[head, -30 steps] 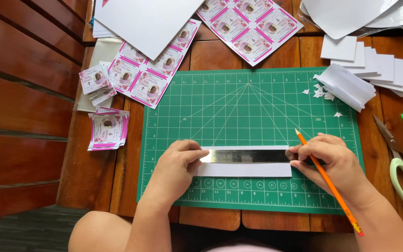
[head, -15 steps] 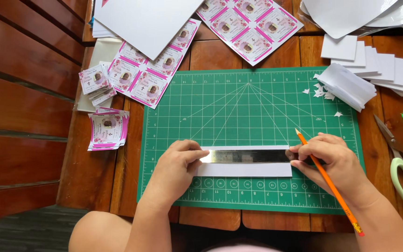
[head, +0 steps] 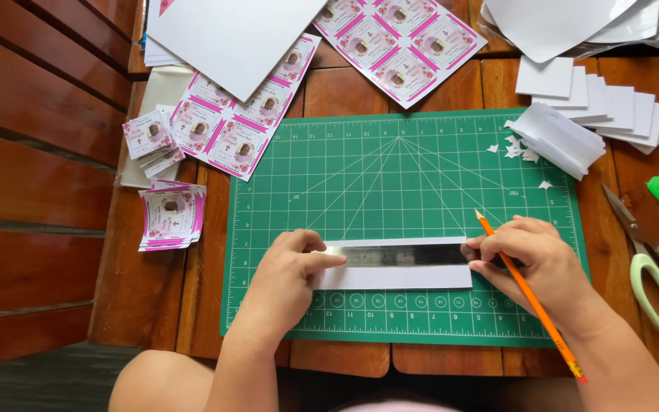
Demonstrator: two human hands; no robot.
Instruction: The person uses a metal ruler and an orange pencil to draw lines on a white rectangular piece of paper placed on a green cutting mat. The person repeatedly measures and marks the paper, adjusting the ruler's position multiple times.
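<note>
steel ruler point(head: 406, 255) under left fingers point(head: 322, 261), right fingers point(head: 476, 252) at its end

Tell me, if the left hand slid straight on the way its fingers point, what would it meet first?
The left hand points right along the metal ruler, so it would probably first meet the right hand holding the orange pencil at the ruler's other end.
</note>
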